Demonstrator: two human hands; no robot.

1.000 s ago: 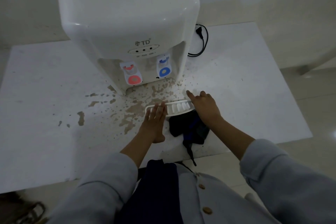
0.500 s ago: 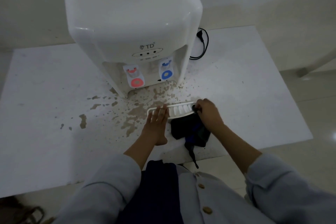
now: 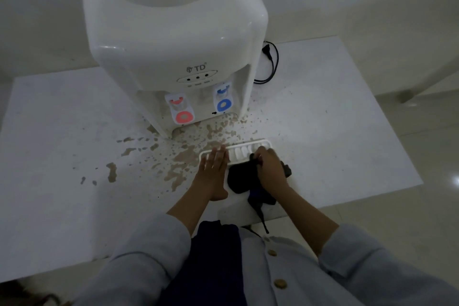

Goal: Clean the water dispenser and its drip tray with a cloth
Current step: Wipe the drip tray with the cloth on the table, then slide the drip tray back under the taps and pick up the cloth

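A white water dispenser [image 3: 173,40] with a red tap and a blue tap stands at the back of a white table [image 3: 335,131]. Its white slotted drip tray [image 3: 242,151] lies loose on the table in front of it. My left hand [image 3: 214,169] rests flat, fingers straight, on the tray's left end. A dark cloth [image 3: 242,180] lies bunched just below the tray. My right hand [image 3: 270,169] grips the cloth at its top edge, against the tray's right part.
Brown spill patches [image 3: 183,156] and splashes spread over the table in front of the dispenser and to its left. A black power cord with plug [image 3: 270,62] lies right of the dispenser. The table's near edge runs close to my body.
My right hand left the tray's right end and curled round the cloth's top edge. My left hand stayed flat on the tray. The camera moved closer.
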